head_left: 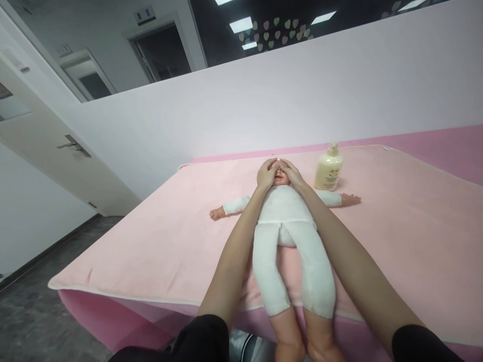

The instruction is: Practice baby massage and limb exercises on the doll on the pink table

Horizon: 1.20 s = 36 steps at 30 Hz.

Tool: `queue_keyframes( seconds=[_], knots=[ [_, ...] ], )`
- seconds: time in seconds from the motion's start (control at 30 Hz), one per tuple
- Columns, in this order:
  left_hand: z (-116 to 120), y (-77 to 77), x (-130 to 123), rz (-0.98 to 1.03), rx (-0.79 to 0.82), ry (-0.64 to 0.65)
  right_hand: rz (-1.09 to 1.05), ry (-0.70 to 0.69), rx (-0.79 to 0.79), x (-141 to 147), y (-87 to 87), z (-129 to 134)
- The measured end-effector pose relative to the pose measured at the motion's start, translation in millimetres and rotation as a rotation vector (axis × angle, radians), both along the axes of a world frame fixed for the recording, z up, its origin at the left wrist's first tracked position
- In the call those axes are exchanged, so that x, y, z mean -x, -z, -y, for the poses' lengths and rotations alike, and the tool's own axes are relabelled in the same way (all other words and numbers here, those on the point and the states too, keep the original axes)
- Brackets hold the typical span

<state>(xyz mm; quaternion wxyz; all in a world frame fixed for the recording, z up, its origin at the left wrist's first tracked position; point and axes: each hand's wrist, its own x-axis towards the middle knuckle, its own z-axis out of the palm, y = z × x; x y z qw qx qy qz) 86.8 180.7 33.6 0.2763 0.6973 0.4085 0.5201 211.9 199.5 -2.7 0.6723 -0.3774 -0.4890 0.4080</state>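
A baby doll with a white cloth body lies on its back on a pink mat, arms spread out and legs toward me. My left hand rests on one side of the doll's head, fingers stretched over its forehead. On the other side, my right hand lies the same way, with its fingertips close to those of the left. Both hands cover the upper part of the head; the mouth shows between them. A pale yellow pump bottle stands upright beside the doll's outstretched arm, right of my right hand.
The pink mat covers a padded table whose near edge hangs over a darker pink side. Behind it rises a white wall with a dark window above. A door stands at the left, above grey flooring.
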Motion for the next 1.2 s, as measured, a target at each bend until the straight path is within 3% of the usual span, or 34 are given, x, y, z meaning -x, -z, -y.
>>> queue_keyframes(
  seconds=[0.33, 0.6, 0.83, 1.2],
  knots=[
    [-4.8, -0.9, 1.1, 0.113, 0.062, -0.009, 0.003, 0.003, 0.024, -2.2, 3.1, -1.3],
    [-7.7, 1.7, 2.7, 0.111, 0.061, 0.042, 0.073, 0.025, -0.076, -0.8, 4.0, 3.3],
    [-6.4, -3.0, 4.8, 0.121, 0.115, 0.064, 0.033, 0.001, -0.005, -1.6, 0.9, 4.6],
    [-3.6, 2.3, 0.7, 0.114, 0.063, 0.062, 0.069, 0.025, -0.043, -3.0, 5.2, 5.1]
  ],
)
